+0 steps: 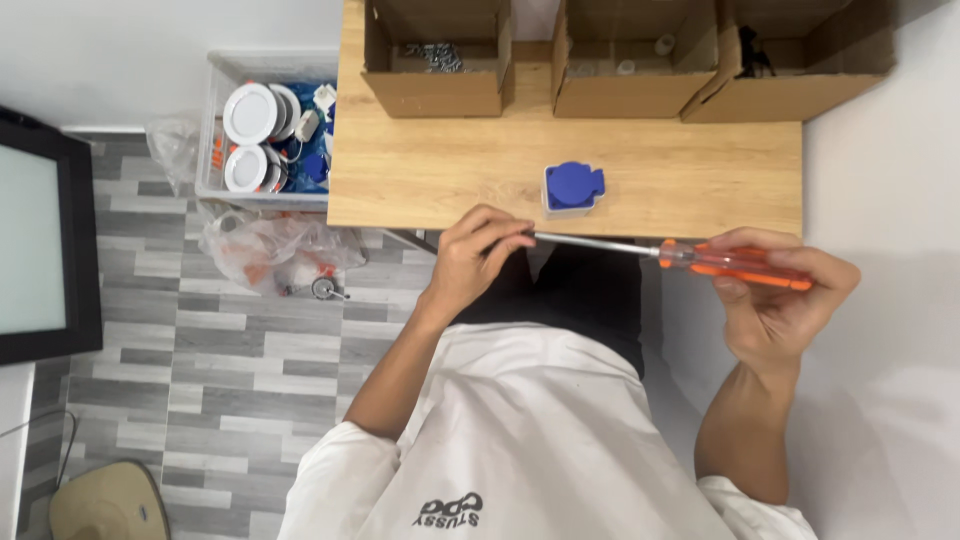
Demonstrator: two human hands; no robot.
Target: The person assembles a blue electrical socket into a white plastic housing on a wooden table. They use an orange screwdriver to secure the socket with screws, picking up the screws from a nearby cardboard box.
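Screwdriver [690, 257] lay level between both hands: right hand [775, 300] closed on its orange handle, left hand [478, 258] pinching the shaft tip. Just beyond them sat a blue socket [572, 187] on the wooden table [440, 170], cardboard boxes [437, 55] farther off.

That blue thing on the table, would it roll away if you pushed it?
Probably not: the blue socket looks squarish and sits flat on the wooden table, so it would likely slide. It seems to be stiff plastic, probably light. Neither hand touches it now.
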